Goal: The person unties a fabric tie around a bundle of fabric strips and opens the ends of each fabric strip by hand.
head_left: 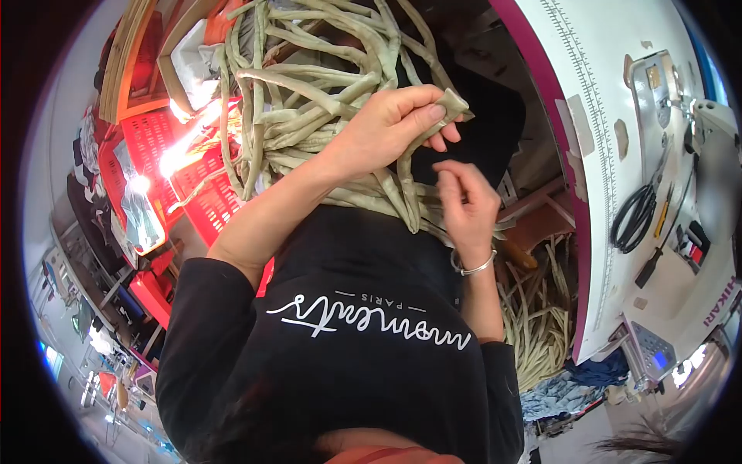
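Note:
My left hand (pixel 406 127) pinches the folded end of a pale green fabric strip (pixel 451 104) between thumb and fingers; the strip hangs down beneath the hand. Just below and to the right, my right hand (pixel 467 203) has loosely curled fingers, with a gap between thumb and forefinger and nothing visible in it. A bracelet circles its wrist. Many similar narrow strips (pixel 309 85) lie in a tangled heap across my lap, under and behind my left hand.
At right stands a white table (pixel 580 100) with a ruler edge, a sewing machine (pixel 696 286), black-handled scissors (pixel 635 218) and small tools. More strips (pixel 537 332) hang below it. Red plastic crates (pixel 158 143) and a cardboard box (pixel 176 58) stand at left.

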The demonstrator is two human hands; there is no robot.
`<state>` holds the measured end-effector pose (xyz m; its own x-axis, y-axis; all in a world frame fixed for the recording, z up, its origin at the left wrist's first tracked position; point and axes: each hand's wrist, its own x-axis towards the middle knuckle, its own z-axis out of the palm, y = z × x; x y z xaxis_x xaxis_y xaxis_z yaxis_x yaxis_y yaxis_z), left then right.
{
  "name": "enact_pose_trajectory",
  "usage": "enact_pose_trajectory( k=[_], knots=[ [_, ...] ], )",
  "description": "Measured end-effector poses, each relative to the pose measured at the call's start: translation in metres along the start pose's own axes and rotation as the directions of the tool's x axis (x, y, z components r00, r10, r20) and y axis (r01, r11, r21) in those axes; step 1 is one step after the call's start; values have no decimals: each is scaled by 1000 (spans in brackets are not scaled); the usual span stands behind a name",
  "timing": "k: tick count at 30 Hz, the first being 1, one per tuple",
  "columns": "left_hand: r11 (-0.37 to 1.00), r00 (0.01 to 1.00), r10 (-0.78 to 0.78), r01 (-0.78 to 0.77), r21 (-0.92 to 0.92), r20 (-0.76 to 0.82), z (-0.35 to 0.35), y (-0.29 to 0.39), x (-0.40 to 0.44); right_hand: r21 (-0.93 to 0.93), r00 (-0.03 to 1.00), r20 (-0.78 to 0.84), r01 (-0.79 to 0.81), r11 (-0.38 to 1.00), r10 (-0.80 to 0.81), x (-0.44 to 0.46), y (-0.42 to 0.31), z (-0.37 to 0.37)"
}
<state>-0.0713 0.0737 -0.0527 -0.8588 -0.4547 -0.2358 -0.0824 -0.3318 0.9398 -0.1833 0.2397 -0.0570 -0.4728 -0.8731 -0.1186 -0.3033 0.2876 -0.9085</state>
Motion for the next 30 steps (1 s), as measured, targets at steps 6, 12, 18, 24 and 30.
enact_pose_trajectory(
  k=[6,12,18,24,30],
  knots=[
    [967,994,96,-80,242,-54,-40,25,7,53,975,-184,-118,992,126,2,11,-33],
    [410,368,813,191,892,-452,-240,82,0,-183,936,-122,-349,919,331,-36,55,-80],
    [499,887,441,-113,859,-139,-70,27,2,-482,956,-117,-292,826,269,-58,94,-63],
    [769,961,139,-256,585,238,15,-19,18,-509,952,-270,-16,861,-142,-52,41,-56],
    [926,841,-372,304,226,394,23,-26,26,-478,914,-31,343,809,-405,-41,13,-4]
  ],
)
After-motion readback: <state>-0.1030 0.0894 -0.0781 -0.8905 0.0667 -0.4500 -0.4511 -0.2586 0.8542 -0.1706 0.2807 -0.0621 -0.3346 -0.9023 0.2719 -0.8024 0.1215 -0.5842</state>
